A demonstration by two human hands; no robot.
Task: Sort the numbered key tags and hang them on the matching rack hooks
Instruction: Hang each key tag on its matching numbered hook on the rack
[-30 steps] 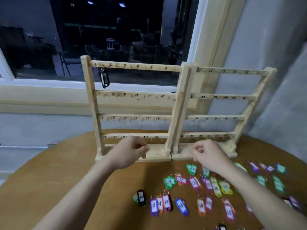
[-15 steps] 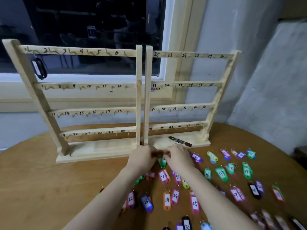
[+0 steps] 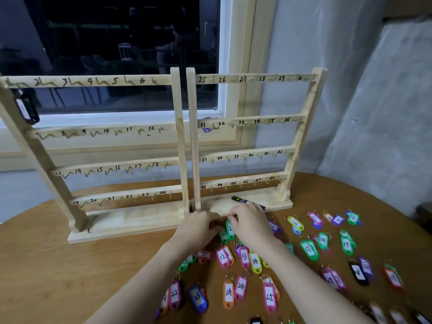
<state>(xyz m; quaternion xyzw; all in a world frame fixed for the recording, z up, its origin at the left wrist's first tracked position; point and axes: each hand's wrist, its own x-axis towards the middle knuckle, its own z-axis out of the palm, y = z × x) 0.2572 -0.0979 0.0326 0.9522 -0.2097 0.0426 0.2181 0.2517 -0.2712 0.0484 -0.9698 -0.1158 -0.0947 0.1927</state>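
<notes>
Two wooden racks stand side by side: the left rack [image 3: 180, 136] is numbered 1 to 24, the right rack [image 3: 301, 136] 25 to 48. A black tag [image 3: 26, 108] hangs at hook 1, and a purple tag [image 3: 206, 129] hangs near hook 31. Several coloured numbered tags [image 3: 244, 257] lie on the table. My left hand [image 3: 198, 229] and my right hand [image 3: 251, 224] meet just in front of the rack base. Both pinch the top of a green tag marked 2 [image 3: 230, 229], which hangs between them. Its ring is hidden by my fingers.
A black marker [image 3: 245, 201] lies on the right rack's base behind my right hand. The round wooden table [image 3: 58, 277] stands against a grey wall under a dark window. More tags [image 3: 346, 244] spread to the right as far as the table edge.
Both hands dropped from in front of the rack to the tags and came together on the green tag. The view swung right and closer.
</notes>
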